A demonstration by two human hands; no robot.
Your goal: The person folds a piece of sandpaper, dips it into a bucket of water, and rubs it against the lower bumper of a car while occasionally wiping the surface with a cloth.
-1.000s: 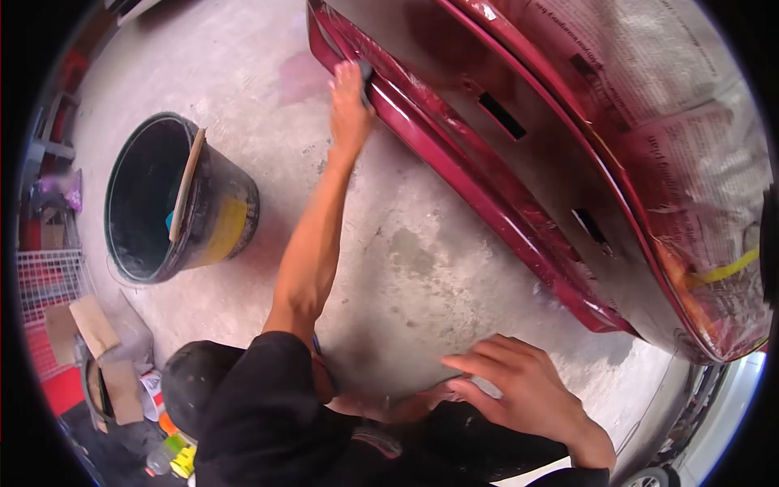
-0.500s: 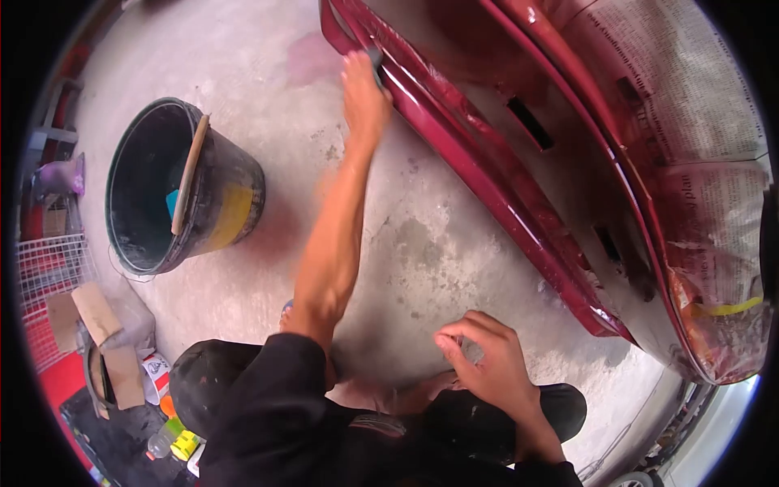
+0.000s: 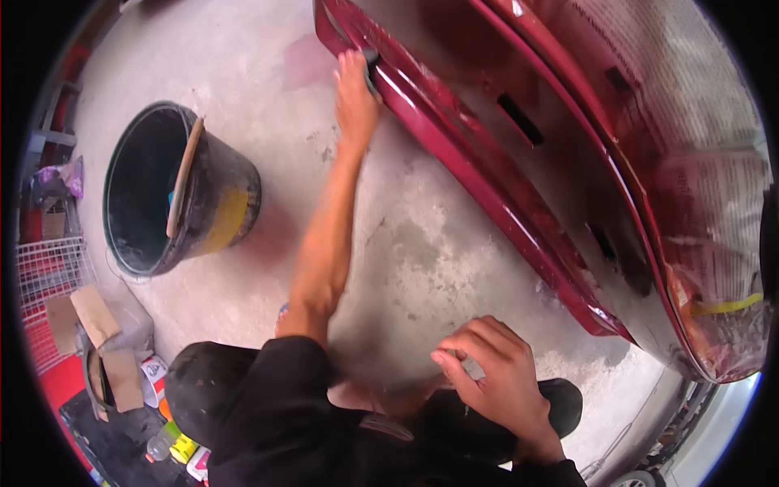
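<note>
My left hand [image 3: 357, 101] reaches far forward, its fingers wrapped over a small dark grey pad [image 3: 371, 69]. That pad presses against the near edge of a glossy dark red car body panel [image 3: 479, 187], close to the panel's upper left end. Above my right knee, my right hand [image 3: 497, 377] hovers with loosely curled fingers and a gap between thumb and fingers. I see nothing in it, and it touches no part of the panel.
A black bucket [image 3: 219, 178] with a wooden-grip handle stands left on the concrete floor [image 3: 414, 243]. Newspaper under plastic [image 3: 706, 195] covers the panel's far right side. Cardboard pieces [image 3: 122, 377], a wire rack [image 3: 53, 264] and bottles [image 3: 182, 448] lie at lower left.
My left hand and the pad have shifted slightly left and up along the panel's edge. The right hand stays above the knee, almost unmoved. The whole view has moved a little.
</note>
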